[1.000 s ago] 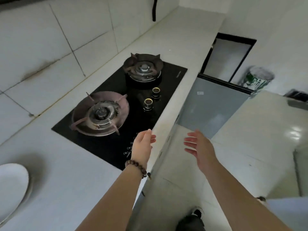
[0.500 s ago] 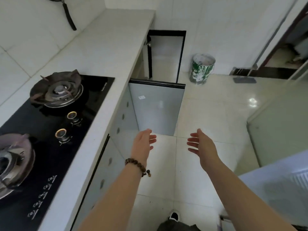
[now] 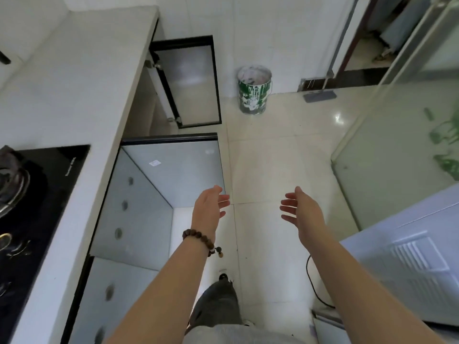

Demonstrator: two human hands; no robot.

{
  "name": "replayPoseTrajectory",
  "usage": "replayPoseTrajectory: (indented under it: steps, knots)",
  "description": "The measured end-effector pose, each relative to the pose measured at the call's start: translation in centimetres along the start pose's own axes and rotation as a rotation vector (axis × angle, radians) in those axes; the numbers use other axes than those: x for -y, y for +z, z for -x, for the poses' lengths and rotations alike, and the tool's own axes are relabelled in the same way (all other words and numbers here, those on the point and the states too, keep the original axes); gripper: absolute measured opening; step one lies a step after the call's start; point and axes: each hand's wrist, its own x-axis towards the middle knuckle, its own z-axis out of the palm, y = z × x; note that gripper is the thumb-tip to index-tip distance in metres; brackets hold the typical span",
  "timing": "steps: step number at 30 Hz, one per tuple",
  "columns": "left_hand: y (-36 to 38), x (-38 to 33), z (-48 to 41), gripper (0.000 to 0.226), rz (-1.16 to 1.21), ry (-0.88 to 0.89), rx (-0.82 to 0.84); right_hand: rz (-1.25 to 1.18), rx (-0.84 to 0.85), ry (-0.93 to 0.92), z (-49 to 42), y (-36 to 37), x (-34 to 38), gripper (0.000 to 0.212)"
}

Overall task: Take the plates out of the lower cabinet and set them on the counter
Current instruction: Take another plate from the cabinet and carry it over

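1. Hands first: left hand [image 3: 210,212] and right hand [image 3: 301,214] both out over the floor, palms facing each other, fingers loosely spread, nothing held. Brown beaded bracelet [image 3: 198,240] on the left wrist.
2. Left of the left fingers, a frosted-glass cabinet door [image 3: 173,170] stands swung open, dark frame, small white sticker too blurry to read.
3. Further left, smooth white counter [image 3: 74,95] with a glossy black glass hob [image 3: 37,207]; its edge print is unreadable.
4. Beyond the fingertips, a second open lower cabinet door [image 3: 196,83]. No plates visible from here, interiors are hidden.
5. Past that, a green paint-splattered bucket [image 3: 253,89] on shiny pale floor tiles [image 3: 273,157].
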Motion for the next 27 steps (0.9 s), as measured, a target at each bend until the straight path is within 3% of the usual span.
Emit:
replayPoseTrajectory:
  steps: [8,16,27]
  knots:
    - [5.6,-3.0,-9.6,0.023,-0.006,-0.023,0.058,0.042,-0.064,-0.011,-9.3,1.3,3.6,0.035]
    - [10.5,-10.5,-21.9,0.022,0.003,-0.036,0.077,0.006,-0.041,-0.019,-20.4,6.7,13.7,0.036]
    - [17.3,-16.5,-33.9,0.021,0.009,-0.045,0.05,-0.022,-0.071,-0.004,-33.2,8.1,22.3,0.036]
